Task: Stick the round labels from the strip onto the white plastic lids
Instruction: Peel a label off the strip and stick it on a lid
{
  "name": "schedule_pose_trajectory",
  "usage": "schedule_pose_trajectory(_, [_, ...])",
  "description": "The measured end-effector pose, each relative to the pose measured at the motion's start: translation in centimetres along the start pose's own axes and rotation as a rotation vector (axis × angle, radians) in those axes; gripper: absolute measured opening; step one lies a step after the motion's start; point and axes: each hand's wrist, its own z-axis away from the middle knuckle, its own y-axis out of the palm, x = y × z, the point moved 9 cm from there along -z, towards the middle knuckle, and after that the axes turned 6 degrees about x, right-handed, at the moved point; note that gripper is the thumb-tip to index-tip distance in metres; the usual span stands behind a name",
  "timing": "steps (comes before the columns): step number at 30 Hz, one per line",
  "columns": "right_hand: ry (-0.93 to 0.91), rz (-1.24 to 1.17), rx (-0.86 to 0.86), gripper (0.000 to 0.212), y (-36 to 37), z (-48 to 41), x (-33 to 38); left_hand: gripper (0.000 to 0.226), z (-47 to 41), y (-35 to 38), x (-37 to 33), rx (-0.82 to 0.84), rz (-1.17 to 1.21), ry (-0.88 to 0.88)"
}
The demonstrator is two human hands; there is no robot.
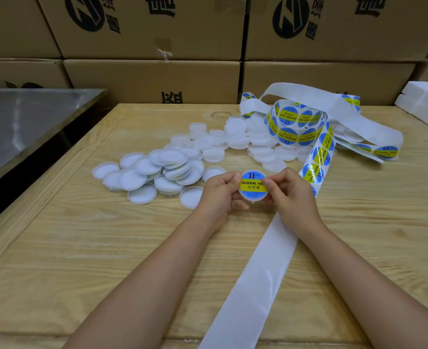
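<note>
While both hands hold one lid [254,197] above the wooden table [81,248], everything else can be placed from that lid.

Far to its left and further back is a steel bench [31,122]. Just left of the lid, a pile [162,170] of bare white lids spreads across the table and runs away behind it. Most of them lie hollow side up.

The left hand [220,195] grips the lid's left edge, with the thumb on top and the fingers curled beneath. A blue and yellow label [252,183] covers the lid's face, and its print reads upright to the wearer.

The right hand [291,195] grips the right edge. Its thumb presses on the label and hides the end of the wording.

Just right of the lid, the strip [316,157] climbs away to a loose coil behind and to the right, with labels on that stretch. Its stripped backing [253,285] runs from below the lid toward the wearer, under the right forearm. So the strip's long axis runs near to far, slightly slanted.

Far right and behind is a foam block [427,104], and boxes [157,28] are stacked behind everything.

This label looks seated and probably only needs smoothing. The next bare lid lies on the left hand's side. The next label sits beside the right hand, which is the nearer one to peel it.
</note>
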Motion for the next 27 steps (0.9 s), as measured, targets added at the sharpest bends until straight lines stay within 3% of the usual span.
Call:
schedule_pose_trajectory(8, [-0.035, 0.012, -0.082, 0.012, -0.6, 0.6, 0.8, 0.019, 0.3, 0.6, -0.5, 0.062, -0.044, 0.094])
schedule_pose_trajectory(12, [-0.123, 0.088, -0.124, 0.008, -0.7, 1.1, 2.1, 0.022, 0.5, 0.0, -2.5, -0.021, -0.144, 0.191])
schedule_pose_trajectory(14, [-0.166, 0.141, -0.167, 0.017, -1.1, 1.3, 2.6, 0.027, 0.7, -1.0, -4.7, -0.106, -0.214, 0.314])
schedule_pose_trajectory(18, [-0.067, 0.093, -0.198, 0.008, -2.3, 0.6, 1.5, 0.025, 1.5, -3.6, -7.4, -0.25, -0.35, 0.46])
schedule_pose_trajectory(20, [-0.011, 0.044, -0.149, 0.006, -2.1, 0.2, 0.8, 0.028, 1.4, -3.0, -6.4, -0.192, -0.434, 0.413])
schedule_pose_trajectory(24, [-0.047, 0.133, -0.041, 0.024, -0.3, 0.3, 1.1, 0.042, 0.6, 0.7, -1.8, 0.143, -0.85, 0.248])
schedule_pose_trajectory(27, [-0.021, 0.127, 0.015, 0.023, 0.4, 0.3, 0.4, 0.042, 0.7, 1.9, -1.1, 0.215, -1.05, 0.295])
